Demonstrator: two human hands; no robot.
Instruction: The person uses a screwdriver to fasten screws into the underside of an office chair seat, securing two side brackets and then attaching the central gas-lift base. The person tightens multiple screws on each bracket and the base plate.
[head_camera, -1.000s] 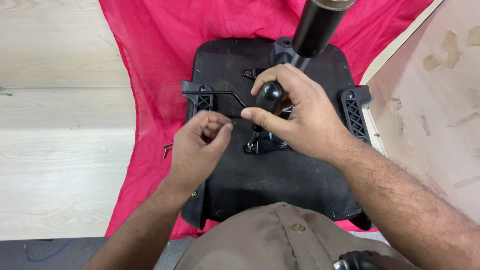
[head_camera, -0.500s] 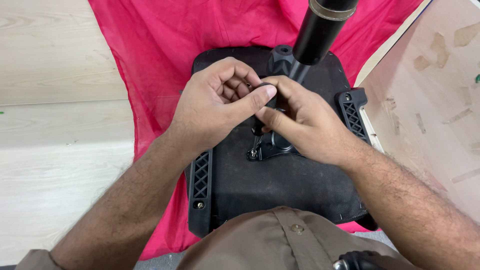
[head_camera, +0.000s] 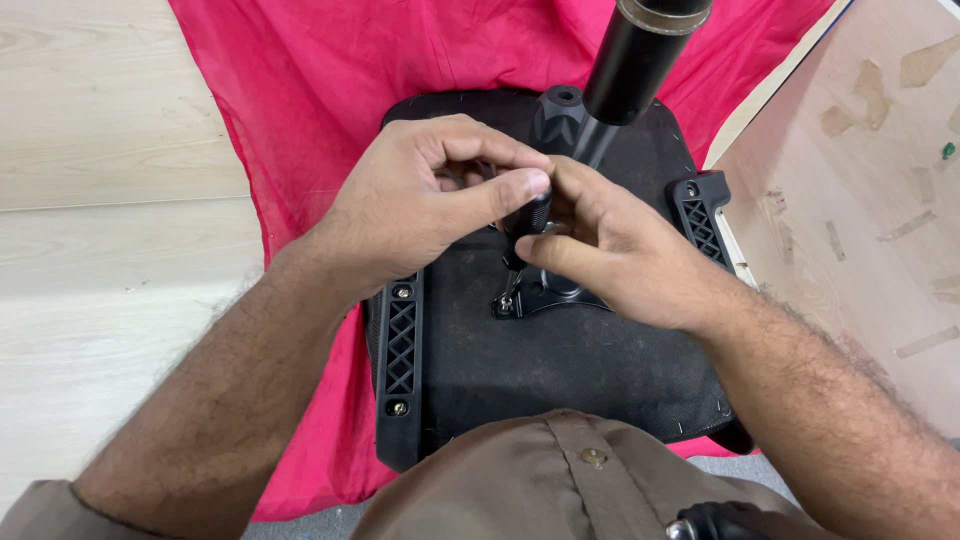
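Left hand (head_camera: 420, 205): fingers pinching the black screwdriver handle (head_camera: 527, 215).
Right hand (head_camera: 625, 255): pinching the same handle.
Seat base (head_camera: 560, 350): lies on red cloth (head_camera: 330, 90).

Most of the black screwdriver handle (head_camera: 527, 215) is buried under the left hand (head_camera: 420, 205) and right hand (head_camera: 610, 250), so the grip on it is hard to read. The tip near the metal bracket (head_camera: 545, 295) is too small to make out. The black cylinder (head_camera: 640, 55) runs off the top edge, and the seat underside (head_camera: 560, 360) disappears behind the brown shirt (head_camera: 540, 480) at the bottom.
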